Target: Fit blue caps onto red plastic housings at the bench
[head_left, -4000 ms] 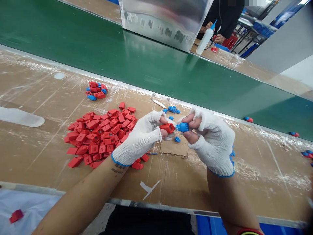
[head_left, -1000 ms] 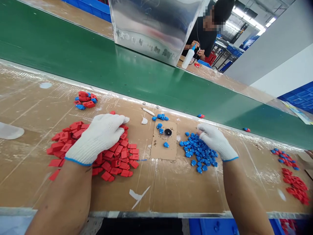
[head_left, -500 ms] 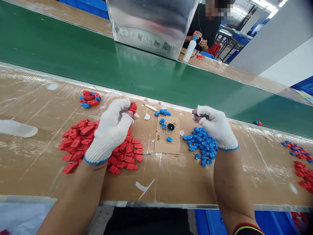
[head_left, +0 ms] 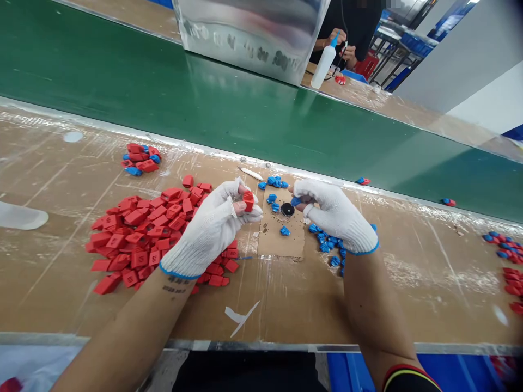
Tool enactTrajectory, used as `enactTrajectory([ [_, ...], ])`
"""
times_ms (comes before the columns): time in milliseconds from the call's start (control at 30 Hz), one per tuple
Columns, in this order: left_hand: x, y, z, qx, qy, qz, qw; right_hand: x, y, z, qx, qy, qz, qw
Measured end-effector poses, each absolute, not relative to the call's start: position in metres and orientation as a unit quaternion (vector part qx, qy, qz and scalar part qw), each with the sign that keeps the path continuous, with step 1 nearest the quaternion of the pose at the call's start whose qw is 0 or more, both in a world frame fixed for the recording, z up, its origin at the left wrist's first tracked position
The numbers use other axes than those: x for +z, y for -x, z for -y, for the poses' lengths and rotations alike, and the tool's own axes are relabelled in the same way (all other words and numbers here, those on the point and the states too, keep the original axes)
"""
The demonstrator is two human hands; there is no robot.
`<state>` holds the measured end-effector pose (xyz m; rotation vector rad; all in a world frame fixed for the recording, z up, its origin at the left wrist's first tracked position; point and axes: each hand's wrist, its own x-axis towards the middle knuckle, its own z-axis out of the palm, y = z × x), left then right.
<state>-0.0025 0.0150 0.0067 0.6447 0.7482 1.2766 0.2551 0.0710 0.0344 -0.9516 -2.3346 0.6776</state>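
My left hand (head_left: 223, 226), in a white knit glove with bare fingertips, pinches a red plastic piece (head_left: 248, 201) between thumb and forefinger. The wrist lies over the right part of a heap of red pieces (head_left: 139, 234). My right hand (head_left: 333, 212), gloved alike, pinches a small blue plastic piece (head_left: 295, 201) just right of a small round black pot (head_left: 287, 209). That pot stands on a cardboard sheet (head_left: 281, 245) along with several loose blue pieces (head_left: 285, 231). A pile of blue pieces (head_left: 324, 241) lies partly hidden beneath my right hand.
Behind the table runs a green belt (head_left: 229, 120) carrying two red-and-blue pieces (head_left: 363, 181). A metal box (head_left: 249, 38) stands beyond it, near a white bottle (head_left: 324, 66) and a co-worker's hands (head_left: 347, 53). Mixed pieces (head_left: 141, 159) lie back left, others (head_left: 504, 244) far right.
Both hands have moved towards each other over the cardboard, each with its piece. A second red-and-blue piece now shows on the belt behind my right hand. The view has shifted slightly.
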Motion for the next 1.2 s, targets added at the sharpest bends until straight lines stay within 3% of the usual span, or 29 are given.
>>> enactTrajectory([
  [300,-0.001,0.003,-0.018,0.604,-0.244,-0.302,0.696,0.026,-0.246,-0.071,0.233,0.373,0.877,0.194],
  [733,-0.003,0.006,-0.021,0.612,-0.256,-0.303,0.685,0.035,-0.255,-0.068,0.209,0.414,0.864,0.197],
  [1200,0.004,0.006,-0.022,0.597,-0.236,-0.333,0.691,0.027,-0.258,-0.075,0.218,0.366,0.883,0.197],
])
